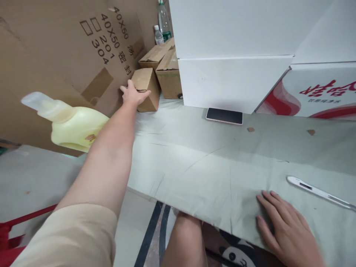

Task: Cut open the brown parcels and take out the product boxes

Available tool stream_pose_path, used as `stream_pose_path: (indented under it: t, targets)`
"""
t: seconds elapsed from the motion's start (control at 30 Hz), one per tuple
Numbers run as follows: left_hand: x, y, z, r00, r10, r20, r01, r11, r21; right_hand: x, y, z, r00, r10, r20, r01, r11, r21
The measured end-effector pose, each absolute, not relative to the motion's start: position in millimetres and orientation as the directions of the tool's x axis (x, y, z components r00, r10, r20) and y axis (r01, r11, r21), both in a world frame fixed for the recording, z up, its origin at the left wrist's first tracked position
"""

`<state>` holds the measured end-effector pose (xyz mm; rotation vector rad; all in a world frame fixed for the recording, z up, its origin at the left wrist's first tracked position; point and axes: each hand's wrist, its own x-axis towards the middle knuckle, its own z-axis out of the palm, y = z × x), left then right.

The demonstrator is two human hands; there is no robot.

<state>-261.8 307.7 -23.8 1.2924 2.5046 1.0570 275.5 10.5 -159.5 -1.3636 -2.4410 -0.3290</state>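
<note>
My left hand (134, 95) reaches far out to a small brown cardboard box (154, 91), its fingers spread wide at the box's near top edge. Whether the fingertips press on the cardboard I cannot tell. Two more taped cardboard boxes (170, 79) stand just behind it. My right hand (286, 226) lies with outstretched fingers on the pale green tablecloth (194, 159) near the front edge. Beyond its fingers lies a white utility knife (317, 191), which the hand does not touch.
A phone (224, 116) lies against the white cartons (230, 81). A yellow bottle (78, 126) stands left of my forearm, before a large printed cardboard sheet (69, 55). Plastic bottles (164, 22) stand at the back. Small brown scraps (250, 129) lie on the cloth.
</note>
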Motion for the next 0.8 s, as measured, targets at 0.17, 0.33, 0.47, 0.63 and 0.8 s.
stream_pose_path:
  t: [0.17,0.33,0.47,0.63,0.8]
  targets:
    - [-224.3,287.0,-14.3,-0.733,0.659,0.168,0.625,0.554,0.550,275.5,8.7,-162.1,-0.461,0.796,0.393,0.871,0.490,0.028]
    - [-193.4,242.3,-3.9,-0.738,0.671,0.069,0.590,0.592,0.549,276.7,7.6,-163.5,-0.413,0.834,0.366,0.896,0.444,-0.001]
    - [-169.1,184.2,1.3,-0.661,0.749,0.043,0.656,0.549,0.519,277.5,5.9,-165.3,-0.363,0.880,0.305,0.913,0.402,-0.072]
    - [-145.9,111.8,1.0,-0.386,0.922,0.045,0.754,0.287,0.591,273.1,3.0,-162.5,-0.307,0.911,0.277,0.914,0.363,-0.180]
    - [-105.3,76.9,-12.1,0.140,0.987,-0.073,0.540,-0.014,0.842,270.9,3.9,-152.8,-0.270,0.930,0.250,0.914,0.329,-0.235]
